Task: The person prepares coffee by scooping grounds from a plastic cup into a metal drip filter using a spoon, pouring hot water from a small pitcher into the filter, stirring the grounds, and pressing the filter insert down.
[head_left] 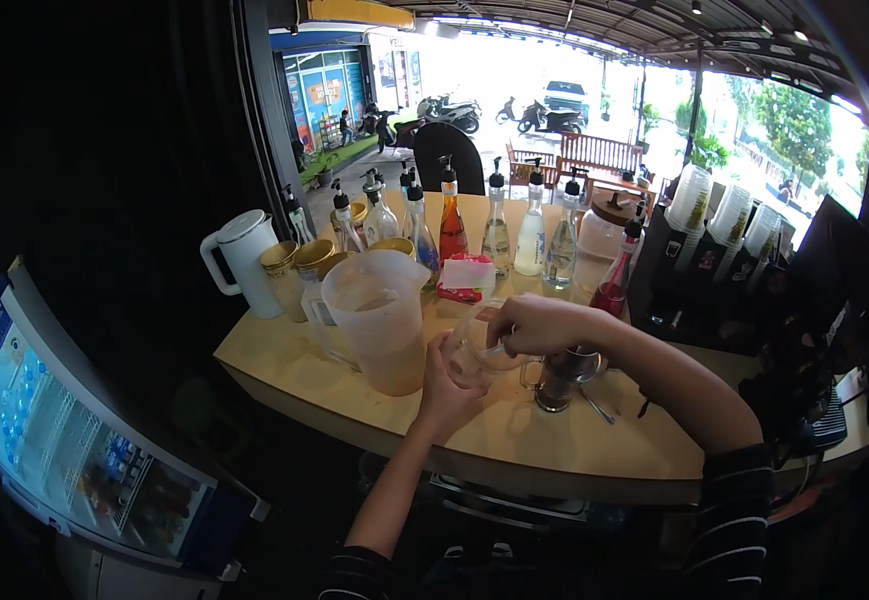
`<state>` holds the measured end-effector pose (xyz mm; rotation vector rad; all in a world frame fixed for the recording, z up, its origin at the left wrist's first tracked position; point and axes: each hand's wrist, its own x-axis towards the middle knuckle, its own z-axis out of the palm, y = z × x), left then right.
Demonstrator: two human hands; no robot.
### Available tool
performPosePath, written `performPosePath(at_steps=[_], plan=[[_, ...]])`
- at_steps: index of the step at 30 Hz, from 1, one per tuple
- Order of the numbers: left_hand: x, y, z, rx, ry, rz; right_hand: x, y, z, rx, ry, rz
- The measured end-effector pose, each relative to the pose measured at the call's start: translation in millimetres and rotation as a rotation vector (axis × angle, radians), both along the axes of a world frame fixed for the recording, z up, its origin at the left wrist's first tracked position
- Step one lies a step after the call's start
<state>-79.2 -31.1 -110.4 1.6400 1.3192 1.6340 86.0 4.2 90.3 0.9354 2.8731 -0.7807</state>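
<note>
A clear cup (469, 358) is tilted above the counter, its mouth toward the right. My left hand (447, 395) wraps round it from the left and below. My right hand (543, 324) is closed, with its fingertips at the cup's mouth; what they pinch, if anything, is hidden. Just left of the cup stands a large frosted plastic pitcher (370, 315). Below my right hand, a glass mug (557, 385) with something dark in it stands partly covered. A spoon (597, 406) lies beside the mug.
Several pump bottles (496, 235) line the counter's back, with a red-and-white tissue pack (467, 280) before them. A white jug (245, 262) stands left. Stacked cups (692, 200) fill a black holder at right. A glass-door fridge (85, 440) stands lower left.
</note>
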Motion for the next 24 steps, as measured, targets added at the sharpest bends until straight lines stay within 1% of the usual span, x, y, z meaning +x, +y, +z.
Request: performPosePath(at_steps=[1, 2, 3, 5, 6, 8, 9, 11, 15, 18, 20, 21, 23, 24], plan=[[-0.2, -0.5, 0.9, -0.017, 0.009, 0.000, 2.8, 0.2, 6.2, -0.021, 0.027, -0.020], [-0.5, -0.4, 2.5, -0.032, 0.021, 0.001, 6.7, -0.9, 13.4, -0.105, 0.019, -0.093], [-0.6, 0.8, 1.5, -0.027, 0.023, 0.002, 10.0, 4.7, 11.2, -0.100, 0.021, -0.092], [0.1, 3.8, -8.6, 0.053, 0.008, -0.007, 21.3, 19.7, 2.4, -0.140, 0.118, -0.059], [0.7, 5.0, -13.9, 0.055, 0.009, -0.009, 26.4, 20.1, 2.9, -0.138, 0.120, -0.061], [1.1, 7.1, -24.1, 0.048, -0.079, -0.036, 34.9, 19.5, 2.6, -0.112, 0.226, -0.019], [1.4, 4.8, -21.9, 0.050, -0.076, -0.037, 38.0, 18.1, 2.6, -0.109, 0.228, -0.020], [2.2, -0.6, -18.2, 0.046, 0.067, 0.054, 43.7, 14.0, 1.4, -0.050, 0.302, -0.018], [7.4, -1.1, -18.2, 0.069, 0.068, 0.049, 53.5, 9.8, -2.3, -0.078, 0.346, -0.027], [10.8, -2.9, -15.6, 0.065, 0.122, 0.056, 60.5, 6.9, -3.4, -0.083, 0.358, -0.037], [14.9, -9.1, -6.2, 0.001, 0.136, 0.092, 68.9, 11.1, -8.4, -0.124, 0.439, -0.071], [14.7, -6.9, -8.9, 0.003, 0.137, 0.088, 73.2, 9.0, -6.2, -0.121, 0.440, -0.074], [13.0, -1.0, -15.6, -0.005, 0.132, 0.101, 83.3, 3.6, 1.0, -0.147, 0.490, -0.175], [14.7, -1.4, -11.1, -0.001, 0.130, 0.095, 88.9, 6.9, -0.1, -0.146, 0.516, -0.169]])
